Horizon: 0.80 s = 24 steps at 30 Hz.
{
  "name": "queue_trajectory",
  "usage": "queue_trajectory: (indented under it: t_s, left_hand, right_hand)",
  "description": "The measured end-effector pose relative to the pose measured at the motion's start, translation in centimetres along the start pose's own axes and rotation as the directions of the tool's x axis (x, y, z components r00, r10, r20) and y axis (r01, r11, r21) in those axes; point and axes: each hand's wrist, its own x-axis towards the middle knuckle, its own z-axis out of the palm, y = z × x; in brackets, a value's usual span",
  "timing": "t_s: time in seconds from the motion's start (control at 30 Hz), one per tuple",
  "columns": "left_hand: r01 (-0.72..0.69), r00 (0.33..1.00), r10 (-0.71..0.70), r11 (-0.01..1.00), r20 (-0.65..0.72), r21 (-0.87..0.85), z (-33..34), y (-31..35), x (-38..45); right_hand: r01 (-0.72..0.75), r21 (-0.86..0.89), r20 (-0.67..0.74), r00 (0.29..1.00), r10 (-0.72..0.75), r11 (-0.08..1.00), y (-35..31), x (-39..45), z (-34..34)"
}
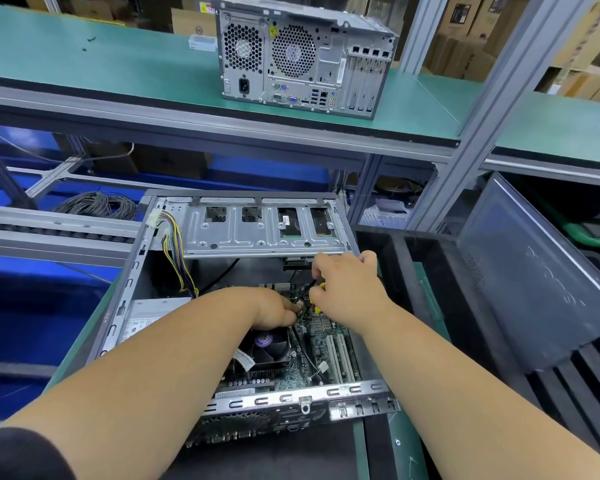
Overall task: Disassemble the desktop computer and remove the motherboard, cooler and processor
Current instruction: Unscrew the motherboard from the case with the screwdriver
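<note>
Green-matted shelf [118, 67] up top carries a second closed tower [302, 57], rear ports facing camera. Below on the bench [406, 441]: open desktop case [125, 292] lying on its side, drive cage [264, 226] at far end, motherboard [323, 351] still seated, cooler [265, 348] with fan mounted on it. Left hand [274, 308] over the cooler's far edge, fingers curled, pinching a black cable [303, 292]. Right hand [347, 289] just beside it, grip closed on a yellow-handled tool [321, 289]. Processor not visible.
</note>
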Motion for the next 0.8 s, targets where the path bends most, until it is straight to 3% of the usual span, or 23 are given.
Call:
queue_trajectory:
  t_s: [0.57, 0.8]
  left_hand:
    - [0.011, 1.000, -0.011, 1.000, 0.003, -0.003, 0.00, 0.25, -0.21]
    - [0.013, 1.000, -0.013, 1.000, 0.006, -0.016, -0.03, 0.21, -0.15]
  right_hand:
    - [-0.038, -0.084, -0.005, 0.999, 0.038, 0.996, -0.31, 0.13, 0.11]
    - [-0.026, 0.006, -0.015, 1.000, 0.026, 1.000, -0.09, 0.16, 0.09]
